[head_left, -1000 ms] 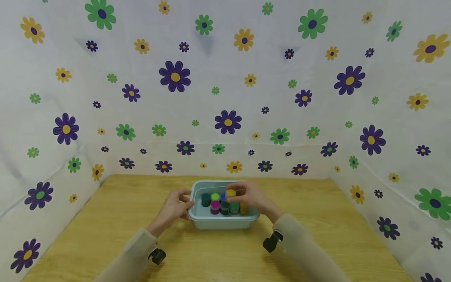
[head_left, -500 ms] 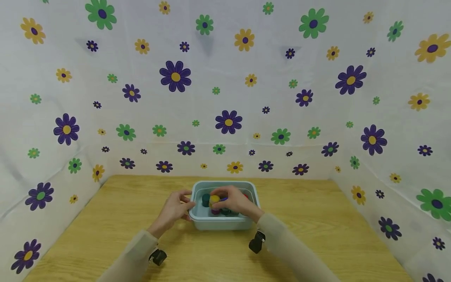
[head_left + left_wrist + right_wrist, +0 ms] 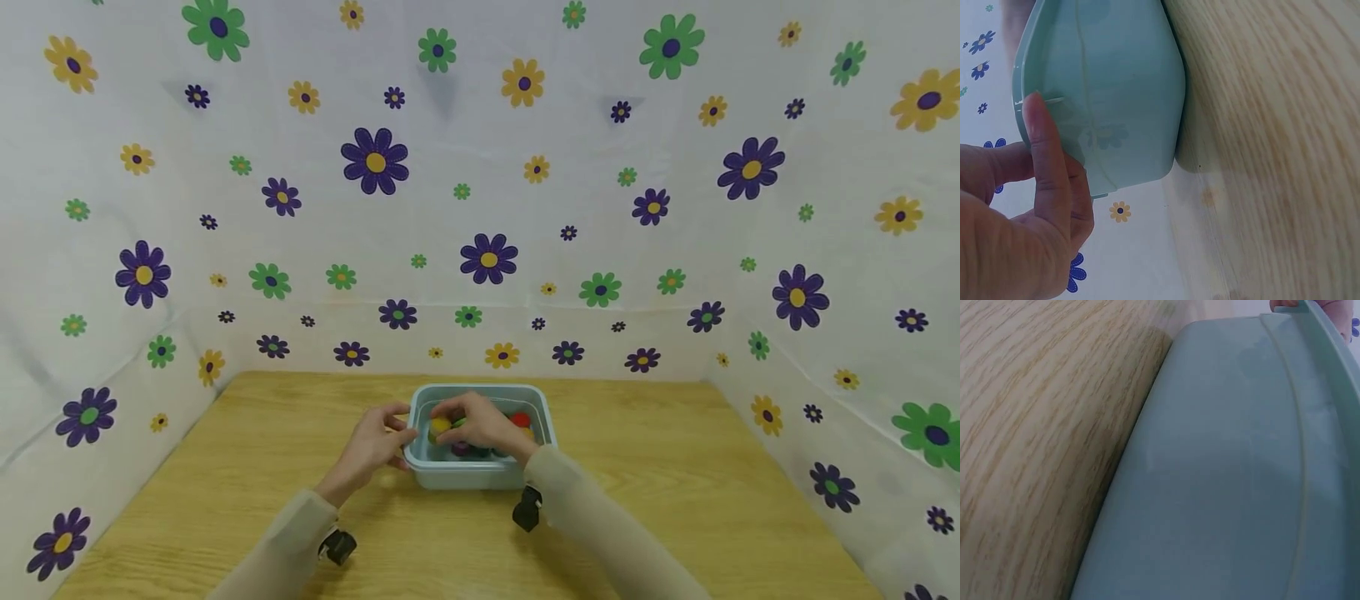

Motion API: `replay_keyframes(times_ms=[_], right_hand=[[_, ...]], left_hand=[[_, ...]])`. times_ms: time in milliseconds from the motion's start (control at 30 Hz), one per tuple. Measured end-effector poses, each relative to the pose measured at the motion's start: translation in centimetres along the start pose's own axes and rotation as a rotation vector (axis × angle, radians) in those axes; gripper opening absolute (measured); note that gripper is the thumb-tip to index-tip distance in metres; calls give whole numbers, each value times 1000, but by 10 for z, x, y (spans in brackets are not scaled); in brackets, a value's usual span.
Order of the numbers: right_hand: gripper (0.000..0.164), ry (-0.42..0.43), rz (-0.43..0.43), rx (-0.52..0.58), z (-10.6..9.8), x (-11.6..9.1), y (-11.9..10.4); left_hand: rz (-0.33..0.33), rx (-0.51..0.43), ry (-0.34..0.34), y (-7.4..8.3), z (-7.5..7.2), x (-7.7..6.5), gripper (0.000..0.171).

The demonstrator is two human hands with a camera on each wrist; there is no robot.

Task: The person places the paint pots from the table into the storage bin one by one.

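My left hand [image 3: 375, 446] grips the left end of a pale blue plastic tub [image 3: 476, 478], thumb and fingers at its rim. In the left wrist view, the left hand's fingers [image 3: 1047, 169] lie against the rim and outer wall. My right hand [image 3: 483, 423] reaches over the tub's front rim and pinches a small yellow-topped paint jar [image 3: 440, 426] inside, near the left end. A light green jar [image 3: 459, 423] shows beside its fingers. Red [image 3: 521, 419] and orange [image 3: 528, 433] jars stand at the right; darker ones are partly hidden under the hand.
The tub stands on a wood-grain table [image 3: 300, 467], towards its back edge. A white flower-printed cloth [image 3: 300, 242] rises behind and on both sides. Black devices are strapped at the left wrist [image 3: 337, 547] and right wrist [image 3: 527, 509].
My right hand has carried the yellow jar leftward across the tub, from the middle to the left end where a dark teal jar showed before. The left hand stays on the rim.
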State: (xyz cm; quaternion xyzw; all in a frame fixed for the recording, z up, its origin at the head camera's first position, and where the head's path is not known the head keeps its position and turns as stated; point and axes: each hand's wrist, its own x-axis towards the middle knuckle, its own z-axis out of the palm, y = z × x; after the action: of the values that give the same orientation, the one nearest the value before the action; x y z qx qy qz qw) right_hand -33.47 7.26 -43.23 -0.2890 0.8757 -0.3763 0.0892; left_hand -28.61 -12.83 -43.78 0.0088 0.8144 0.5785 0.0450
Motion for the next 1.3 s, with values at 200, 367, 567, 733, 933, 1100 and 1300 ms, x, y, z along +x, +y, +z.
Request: replay_keyframes(times_ms=[200, 367, 567, 733, 933, 1100, 1300], right_hand=[[39, -11, -4, -5, 0, 3, 3], [37, -38, -26, -61, 4, 7, 4], [37, -65, -25, -99, 7, 10, 2], [36, -74, -31, -132, 9, 13, 2], [34, -74, -84, -191, 10, 13, 3], [35, -66, -77, -191, 10, 10, 2], [31, -57, -72, -204, 11, 7, 2]], left_hand=[[5, 3, -4, 2, -1, 1, 46], [9, 1, 0, 0, -3, 0, 45], [10, 9, 6, 0, -4, 0, 46], [8, 4, 6, 2, -4, 0, 47], [6, 2, 4, 2, -3, 1, 47], [9, -3, 3, 0, -2, 0, 46], [25, -19, 3, -2, 0, 0, 43]])
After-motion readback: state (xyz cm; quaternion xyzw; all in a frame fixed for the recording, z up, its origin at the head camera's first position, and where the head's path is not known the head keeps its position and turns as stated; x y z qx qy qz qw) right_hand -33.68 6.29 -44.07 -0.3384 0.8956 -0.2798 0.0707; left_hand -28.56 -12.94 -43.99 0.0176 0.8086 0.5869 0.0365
